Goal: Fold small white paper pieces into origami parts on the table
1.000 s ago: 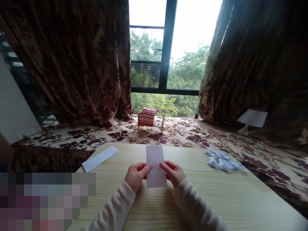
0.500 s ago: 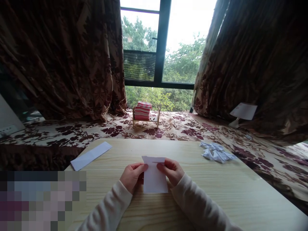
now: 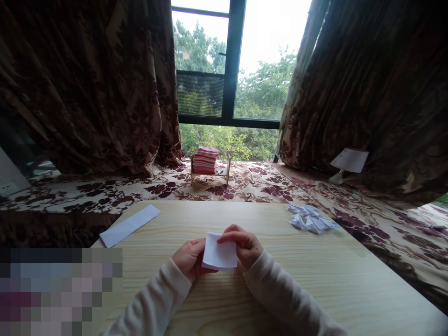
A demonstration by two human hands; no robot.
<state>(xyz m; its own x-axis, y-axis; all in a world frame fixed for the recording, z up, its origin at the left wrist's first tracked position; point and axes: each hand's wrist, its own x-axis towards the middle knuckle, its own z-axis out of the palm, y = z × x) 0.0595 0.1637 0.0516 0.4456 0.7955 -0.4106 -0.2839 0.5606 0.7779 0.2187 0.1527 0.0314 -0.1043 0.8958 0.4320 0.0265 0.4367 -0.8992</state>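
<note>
A white sheet of paper (image 3: 220, 255), folded over into a near-square, is held above the table between both hands. My left hand (image 3: 191, 258) is closed on its left side, with some fingers beneath it. My right hand (image 3: 246, 243) grips the right side, its index finger lying on the top near the upper edge. To the left, a long folded white paper strip (image 3: 131, 226) lies on the table. Several pointed folded paper pieces (image 3: 311, 218) sit in a pile at the table's back right.
The light wooden table (image 3: 315, 270) meets a ledge with flowered cloth (image 3: 245, 184). On it stand a small rack (image 3: 227, 170) holding pink-striped cloths (image 3: 205, 161) and a white lamp (image 3: 350, 160). Dark curtains (image 3: 84, 88) flank the window.
The upright paper has been folded over and is now shorter. My right hand has shifted slightly up, its finger now across the paper's top. The view has moved a little to the right.
</note>
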